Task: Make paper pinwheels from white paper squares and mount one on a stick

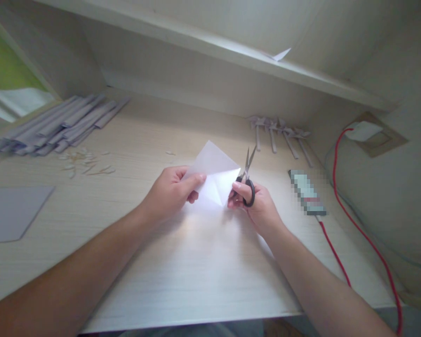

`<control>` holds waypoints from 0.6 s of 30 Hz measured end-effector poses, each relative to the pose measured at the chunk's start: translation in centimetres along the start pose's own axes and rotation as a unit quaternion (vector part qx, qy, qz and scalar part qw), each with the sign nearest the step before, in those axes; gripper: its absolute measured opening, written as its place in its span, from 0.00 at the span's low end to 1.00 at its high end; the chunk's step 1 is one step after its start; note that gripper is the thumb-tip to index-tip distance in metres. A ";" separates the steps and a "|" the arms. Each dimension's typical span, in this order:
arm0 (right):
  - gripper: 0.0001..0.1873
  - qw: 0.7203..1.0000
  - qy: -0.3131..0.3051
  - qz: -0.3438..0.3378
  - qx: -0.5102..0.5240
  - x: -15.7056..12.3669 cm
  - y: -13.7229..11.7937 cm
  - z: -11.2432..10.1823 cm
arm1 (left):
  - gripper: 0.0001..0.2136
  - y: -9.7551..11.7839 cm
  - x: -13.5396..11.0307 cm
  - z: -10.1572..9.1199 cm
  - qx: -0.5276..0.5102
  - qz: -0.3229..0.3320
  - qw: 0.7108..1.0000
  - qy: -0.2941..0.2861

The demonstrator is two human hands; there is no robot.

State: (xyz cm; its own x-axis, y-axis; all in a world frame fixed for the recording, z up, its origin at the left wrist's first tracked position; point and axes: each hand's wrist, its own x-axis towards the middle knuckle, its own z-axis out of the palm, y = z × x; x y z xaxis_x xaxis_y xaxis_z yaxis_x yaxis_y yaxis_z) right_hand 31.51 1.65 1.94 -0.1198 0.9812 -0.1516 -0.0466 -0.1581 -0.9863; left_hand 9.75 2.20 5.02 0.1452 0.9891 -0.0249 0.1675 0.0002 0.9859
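Note:
A square sheet of white paper [210, 161] with crossing fold lines is pinched at its left side by my left hand [177, 189], thumb on top. My right hand [257, 206] has its thumb and fingers through the black handles of a pair of scissors [248, 175]. The slightly parted blades point up and away, beside the paper's right corner. My right fingertips are close to the paper's lower right edge; whether they touch it I cannot tell. Both hands are above the middle of the pale wooden desk [182, 290].
Rolled paper sticks [63, 121] are heaped at the back left, near small paper scraps [86, 161]. A paper stack [16, 210] lies at left. Several paper pinwheels [273, 126] rest at the back right. A phone [307, 192] and red cable [363, 224] lie right. A shelf [210, 42] overhangs the back.

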 end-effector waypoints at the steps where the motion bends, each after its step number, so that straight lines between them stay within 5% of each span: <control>1: 0.20 1.000 -0.013 0.004 -0.013 -0.1 0.0 0.1 | 0.16 0.1 0.0 -0.1 0.000 0.003 1.000 0.024; 8: 0.20 0.991 -0.108 0.055 -0.057 -0.8 -0.2 0.7 | 0.15 0.4 0.0 -0.8 -0.002 0.044 0.986 0.162; 18: 0.22 0.963 -0.202 0.099 -0.152 -1.8 -1.6 1.1 | 0.15 0.0 0.3 -1.1 -0.019 0.064 0.982 0.179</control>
State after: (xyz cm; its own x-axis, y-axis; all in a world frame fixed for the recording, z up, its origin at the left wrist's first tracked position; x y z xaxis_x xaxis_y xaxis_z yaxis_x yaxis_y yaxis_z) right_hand 30.72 0.01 3.83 -0.4744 0.8029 -0.3609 0.3021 -0.2366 -0.9234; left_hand 8.73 2.66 5.15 -0.1903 0.9699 0.1520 0.1322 -0.1281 0.9829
